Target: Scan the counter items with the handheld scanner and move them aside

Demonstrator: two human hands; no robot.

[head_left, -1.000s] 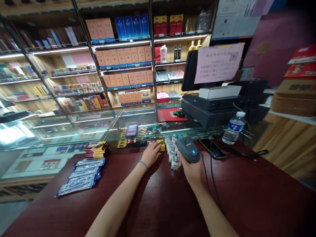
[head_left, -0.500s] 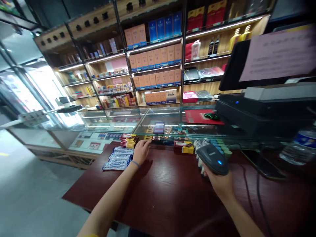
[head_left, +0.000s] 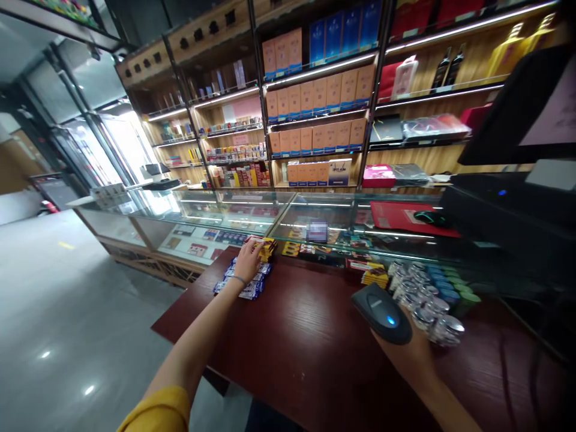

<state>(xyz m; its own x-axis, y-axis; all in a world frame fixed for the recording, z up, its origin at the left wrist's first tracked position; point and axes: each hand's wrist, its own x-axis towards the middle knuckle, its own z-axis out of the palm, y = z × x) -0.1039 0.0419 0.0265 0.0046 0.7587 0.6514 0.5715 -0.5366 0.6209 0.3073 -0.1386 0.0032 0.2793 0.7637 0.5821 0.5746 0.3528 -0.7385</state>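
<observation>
My left hand (head_left: 247, 262) reaches over the left stack of red-and-yellow packets (head_left: 267, 248), its fingers stretched out over the top. Blue-and-white wrapped packets (head_left: 250, 289) lie under and beside that hand and wrist. A black barcode scanner (head_left: 381, 313) with a lit blue light is in my right hand (head_left: 411, 348), whose fingers are mostly hidden beneath it. Just beyond the scanner stand rows of silver-topped small containers (head_left: 423, 294), with blue and green ones (head_left: 459, 294) alongside. Another pile of yellow-and-red packets (head_left: 375, 275) sits left of them.
The dark red wooden table (head_left: 310, 336) meets a glass display counter (head_left: 216, 207) at its far side. On the glass rest a red mat (head_left: 391, 216) and a black mouse (head_left: 431, 218). A monitor (head_left: 499, 114) stands at right. Shelves of boxes (head_left: 315, 96) line the wall.
My left hand has shifted left onto the stack of red-and-yellow packets. The scanner in my right hand has come back toward me, uncovering the silver-topped containers. The view has turned left.
</observation>
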